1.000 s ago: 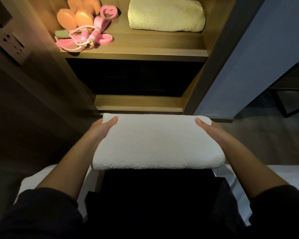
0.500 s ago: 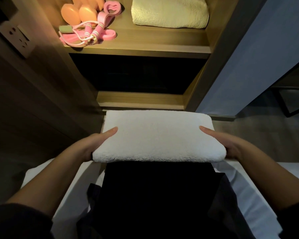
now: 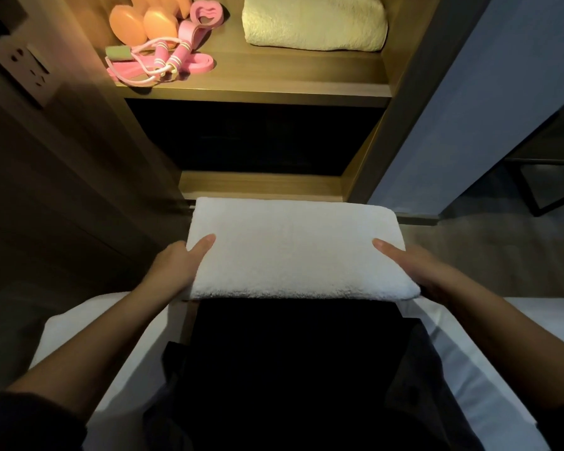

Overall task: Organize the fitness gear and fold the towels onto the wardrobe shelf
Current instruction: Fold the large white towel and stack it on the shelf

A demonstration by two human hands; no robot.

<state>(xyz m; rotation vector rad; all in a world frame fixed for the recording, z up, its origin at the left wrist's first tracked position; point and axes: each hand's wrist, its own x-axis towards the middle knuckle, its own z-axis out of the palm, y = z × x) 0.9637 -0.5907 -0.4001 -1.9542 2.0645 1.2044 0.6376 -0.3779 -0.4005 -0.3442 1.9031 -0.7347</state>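
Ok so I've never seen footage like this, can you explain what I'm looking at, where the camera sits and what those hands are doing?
There is no machine here. The camera is worn on a person's head and looks forward and down, so you see their own arms. The left hand and right hand hold a folded white towel by its two ends, thumbs on top. Ahead is a lit wardrobe shelf. On it lie a folded cream towel, orange dumbbells and a pink skipping rope. White bedding shows below the arms.
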